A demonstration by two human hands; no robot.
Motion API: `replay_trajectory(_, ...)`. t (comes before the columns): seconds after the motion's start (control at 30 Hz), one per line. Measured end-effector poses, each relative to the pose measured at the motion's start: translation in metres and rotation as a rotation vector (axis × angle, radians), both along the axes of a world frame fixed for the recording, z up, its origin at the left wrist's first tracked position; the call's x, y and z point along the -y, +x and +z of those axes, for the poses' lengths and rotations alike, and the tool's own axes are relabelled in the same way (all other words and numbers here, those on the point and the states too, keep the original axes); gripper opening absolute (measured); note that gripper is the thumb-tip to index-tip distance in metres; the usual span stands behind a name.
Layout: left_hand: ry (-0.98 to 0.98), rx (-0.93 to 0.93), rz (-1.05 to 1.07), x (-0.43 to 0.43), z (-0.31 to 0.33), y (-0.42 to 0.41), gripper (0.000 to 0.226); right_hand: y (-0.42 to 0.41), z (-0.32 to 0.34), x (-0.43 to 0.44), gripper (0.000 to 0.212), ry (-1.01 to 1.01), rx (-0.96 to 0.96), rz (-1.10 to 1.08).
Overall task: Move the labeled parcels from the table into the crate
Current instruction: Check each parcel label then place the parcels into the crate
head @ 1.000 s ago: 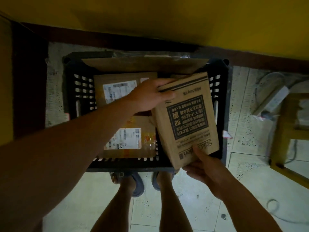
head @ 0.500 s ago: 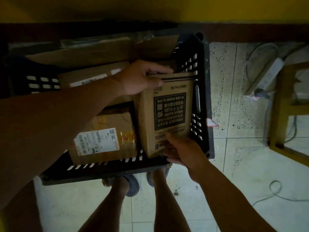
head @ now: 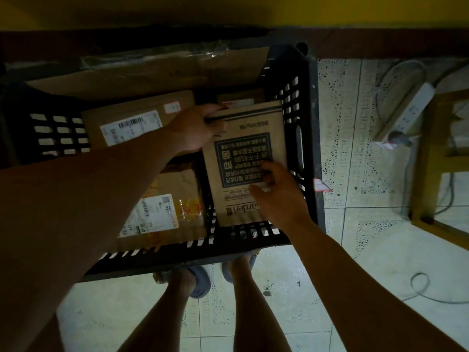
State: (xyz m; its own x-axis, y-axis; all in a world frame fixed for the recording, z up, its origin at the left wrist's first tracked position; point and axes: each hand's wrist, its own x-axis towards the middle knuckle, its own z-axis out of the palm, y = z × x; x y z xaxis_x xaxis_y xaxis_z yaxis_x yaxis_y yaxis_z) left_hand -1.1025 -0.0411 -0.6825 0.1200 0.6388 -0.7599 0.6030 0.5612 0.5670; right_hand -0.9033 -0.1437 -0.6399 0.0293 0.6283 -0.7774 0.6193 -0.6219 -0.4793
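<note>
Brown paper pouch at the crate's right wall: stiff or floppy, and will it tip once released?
The pouch is probably stiff: its face looks flat with the left hand gripping just a top corner. It seems to stand on edge by the crate wall, so it may tip.

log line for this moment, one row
step: placing | left hand: grips kraft pouch top edge | right hand: presses pouch front | pouch: inside black crate, by its right wall
</note>
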Motion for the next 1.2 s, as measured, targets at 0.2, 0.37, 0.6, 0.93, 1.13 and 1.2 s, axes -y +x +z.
replay_trajectory(0.2, -0.026, -0.206, -0.165, -0.005, 0.012, 0.008, 0.044, -0.001, -0.010, -0.013, 0.052, -0.118, 0.052, 0.094)
replay_trajectory(0.37, 0.257, -0.178, -0.027, 0.036, 0.071, 0.039, 0.053, 0.002, 0.033, -0.002, 0.038, -0.233, -0.175, -0.019)
replay_trajectory(0.6, -0.224, 0.235, 0.687, 0.086, 0.207, 0.056, 0.014, 0.026, 0.162, 0.014, 0.018, -0.136, -0.114, -0.139)
replay_trajectory(0.93, -0.032, 0.329, 0.391, 0.112, 0.442, 0.109, 0.020, 0.078, 0.419, 0.060, 0.029, 0.160, -0.080, -0.416)
replay_trajectory(1.13, 0.068, 0.413, 0.224, 0.132, 0.553, 0.199, 0.013, 0.147, 0.537, 0.116, 0.026, 0.331, -0.017, -0.494)
replay_trajectory(1.2, 0.087, 0.464, 0.159, 0.144, 0.580, 0.237, 0.014, 0.180, 0.563, 0.135, 0.027, 0.370, -0.015, -0.539)
